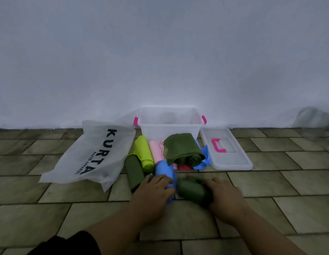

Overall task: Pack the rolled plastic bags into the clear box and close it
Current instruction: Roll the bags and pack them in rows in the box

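Observation:
The clear box (169, 127) with pink latches stands open against the wall. Its clear lid (231, 159) with a pink handle lies flat on the floor to its right. In front of the box lies a pile of rolled plastic bags: a lime roll (143, 153), a pink roll (156, 151), a loose dark green roll (182, 148) and another dark green roll (134, 172). My left hand (153, 190) grips a blue roll (164, 170). My right hand (224, 196) grips a dark green roll (192, 190). Both held rolls rest on the floor.
A white non-woven bag (92, 155) printed "KURTA" lies flat on the tiled floor left of the pile. A pale wall rises just behind the box. A crumpled clear plastic sheet (314, 116) sits at the far right by the wall.

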`<move>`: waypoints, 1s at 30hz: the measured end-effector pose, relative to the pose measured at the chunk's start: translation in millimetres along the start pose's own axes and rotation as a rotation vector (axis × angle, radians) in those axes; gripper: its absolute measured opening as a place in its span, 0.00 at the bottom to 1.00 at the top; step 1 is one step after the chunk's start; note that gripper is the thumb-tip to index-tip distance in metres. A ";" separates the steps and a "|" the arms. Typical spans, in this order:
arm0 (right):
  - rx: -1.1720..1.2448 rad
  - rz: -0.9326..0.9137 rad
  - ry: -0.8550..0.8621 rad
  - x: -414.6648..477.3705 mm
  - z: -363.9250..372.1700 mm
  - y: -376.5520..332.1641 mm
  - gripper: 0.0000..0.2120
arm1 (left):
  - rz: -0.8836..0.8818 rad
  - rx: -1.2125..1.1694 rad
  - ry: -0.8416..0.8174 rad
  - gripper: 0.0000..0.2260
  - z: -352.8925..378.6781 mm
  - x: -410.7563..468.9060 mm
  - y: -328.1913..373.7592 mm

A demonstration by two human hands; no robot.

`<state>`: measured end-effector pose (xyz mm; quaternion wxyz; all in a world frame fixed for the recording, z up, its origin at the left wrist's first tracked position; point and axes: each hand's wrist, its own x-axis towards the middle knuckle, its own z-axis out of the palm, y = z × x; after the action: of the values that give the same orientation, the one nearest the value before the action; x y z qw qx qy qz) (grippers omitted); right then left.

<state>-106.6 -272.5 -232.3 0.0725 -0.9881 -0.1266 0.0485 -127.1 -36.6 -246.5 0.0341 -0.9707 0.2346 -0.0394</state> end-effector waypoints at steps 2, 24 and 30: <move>0.059 -0.095 0.009 -9.7 3.1 4.6 0.23 | 0.035 -0.018 -0.032 0.15 1.5 -0.7 -7.1; 0.202 0.144 0.164 -8.1 37.1 -38.3 0.47 | -0.529 -1.156 -0.308 0.29 -26.9 78.6 64.6; 0.143 0.103 0.282 -29.0 43.7 -22.4 0.37 | -0.421 -1.061 -0.416 0.28 -20.3 85.4 64.2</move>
<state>-145.0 -252.7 -269.6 0.1568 -0.9827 -0.0608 -0.0780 -82.3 -133.6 -226.7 -0.4176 -0.8682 0.0134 0.2675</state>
